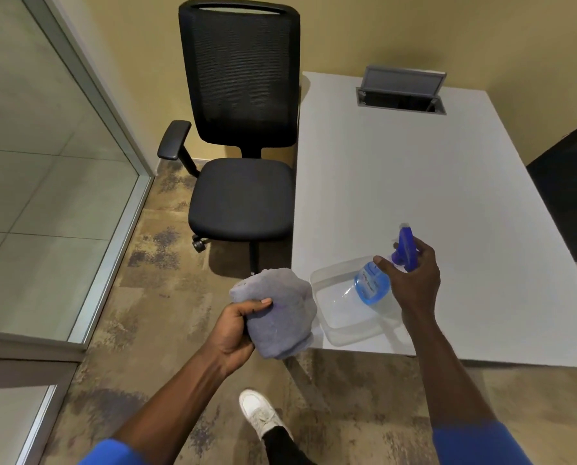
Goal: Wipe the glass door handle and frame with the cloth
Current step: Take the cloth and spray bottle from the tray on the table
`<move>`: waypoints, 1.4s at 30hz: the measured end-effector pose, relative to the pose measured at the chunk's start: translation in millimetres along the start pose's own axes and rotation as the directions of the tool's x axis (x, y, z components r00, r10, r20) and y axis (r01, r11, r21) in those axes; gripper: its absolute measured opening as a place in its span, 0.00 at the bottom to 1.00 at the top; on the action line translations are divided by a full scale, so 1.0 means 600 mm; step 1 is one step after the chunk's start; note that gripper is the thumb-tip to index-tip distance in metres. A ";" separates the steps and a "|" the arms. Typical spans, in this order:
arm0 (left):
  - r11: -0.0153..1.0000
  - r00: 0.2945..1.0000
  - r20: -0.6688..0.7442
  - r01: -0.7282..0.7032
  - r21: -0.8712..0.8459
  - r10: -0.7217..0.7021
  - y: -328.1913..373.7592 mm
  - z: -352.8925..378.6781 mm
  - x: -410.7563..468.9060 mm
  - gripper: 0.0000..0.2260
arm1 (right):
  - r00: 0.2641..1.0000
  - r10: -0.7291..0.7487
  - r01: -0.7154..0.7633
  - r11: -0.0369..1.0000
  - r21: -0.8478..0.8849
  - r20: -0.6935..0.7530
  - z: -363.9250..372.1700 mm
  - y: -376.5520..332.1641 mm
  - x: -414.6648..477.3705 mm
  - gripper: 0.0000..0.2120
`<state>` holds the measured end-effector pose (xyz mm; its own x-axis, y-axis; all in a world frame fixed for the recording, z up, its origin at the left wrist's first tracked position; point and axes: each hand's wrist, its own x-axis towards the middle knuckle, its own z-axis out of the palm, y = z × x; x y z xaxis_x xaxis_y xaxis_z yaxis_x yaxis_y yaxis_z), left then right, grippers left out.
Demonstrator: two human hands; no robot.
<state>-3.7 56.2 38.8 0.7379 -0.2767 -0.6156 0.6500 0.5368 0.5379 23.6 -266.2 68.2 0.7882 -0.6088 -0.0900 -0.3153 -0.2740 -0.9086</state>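
My left hand (235, 333) is closed around a bunched grey cloth (280, 310), held over the carpet just off the table's near left corner. My right hand (411, 276) wraps the neck of a spray bottle (372, 285) with blue liquid and a blue trigger head. The bottle leans inside a clear plastic tray (344, 327) on the table. The glass wall with its metal frame (90, 95) runs along the left side. No door handle is in view.
A white table (431, 182) fills the right, with an open cable hatch (401, 95) at its far end. A black office chair (243, 129) stands between the table and the glass. A dark chair back (572, 189) is at the right edge. My white shoe (260, 414) is on the carpet.
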 end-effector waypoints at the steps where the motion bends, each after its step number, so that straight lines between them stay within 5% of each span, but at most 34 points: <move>1: 1.000 1.000 -0.007 -0.001 0.009 0.001 0.000 0.000 0.000 0.26 | 1.000 0.004 -0.004 1.000 0.018 0.002 0.006 0.008 0.002 0.32; 6: 1.000 0.999 -0.037 0.002 0.022 -0.001 0.001 -0.003 -0.001 0.21 | 1.000 -0.011 0.010 0.996 0.086 0.014 0.025 0.036 0.016 0.19; 9: 1.000 0.998 -0.059 0.012 0.008 -0.011 0.008 -0.006 -0.002 0.13 | 0.997 -0.057 0.049 0.991 0.123 0.060 0.025 0.029 0.029 0.20; 14: 1.000 0.997 -0.074 -0.021 -0.002 0.021 0.023 -0.012 -0.006 0.14 | 0.973 -0.134 0.123 0.990 0.070 0.189 0.023 -0.020 0.027 0.18; 21: 0.994 0.995 -0.055 -0.088 -0.063 0.084 0.055 -0.030 -0.016 0.20 | 0.772 -0.412 0.433 0.899 0.074 0.484 0.024 -0.130 -0.037 0.26; 28: 0.980 0.987 -0.083 -0.150 -0.132 0.139 0.087 -0.071 -0.013 0.26 | 0.633 -0.239 0.301 0.952 0.050 0.737 0.071 -0.176 -0.128 0.18; 42: 0.971 0.978 -0.120 -0.188 -0.150 0.171 0.116 -0.118 -0.021 0.29 | 0.630 -0.183 0.362 0.929 -0.076 0.755 0.156 -0.173 -0.187 0.25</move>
<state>19.1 153.6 43.0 0.8109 -0.0835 -0.5792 0.4651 0.6927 0.5512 17.5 -99.9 134.7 0.9530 0.2291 -0.1982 -0.0480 -0.5318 -0.8455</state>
